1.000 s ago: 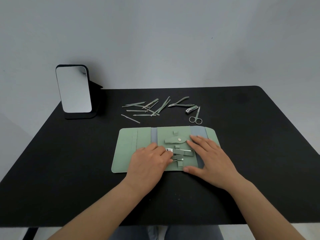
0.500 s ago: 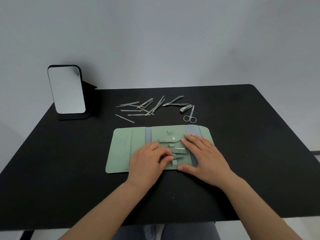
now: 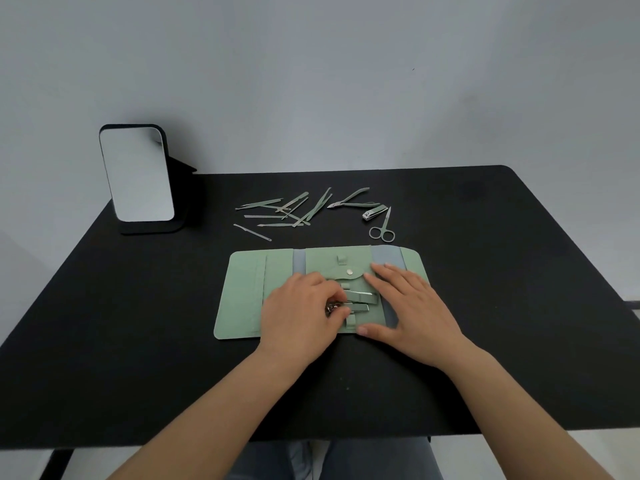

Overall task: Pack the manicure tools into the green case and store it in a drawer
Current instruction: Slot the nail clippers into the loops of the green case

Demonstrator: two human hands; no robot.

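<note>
The green case lies unfolded and flat on the black table. My left hand rests on its middle panel, fingers pinched on a metal nail clipper that sits under the case's loops beside a second clipper. My right hand lies flat, fingers spread, pressing the case's right side. Beyond the case lie loose tools: several thin files and pushers, a cuticle nipper, a small clipper and scissors.
A standing mirror on a black base is at the table's back left. A grey wall rises behind the table. The table's front edge is near my lap.
My left fingers have curled tighter onto the clipper in the case's loops. My right hand stays flat on the case. The view shifted slightly.
</note>
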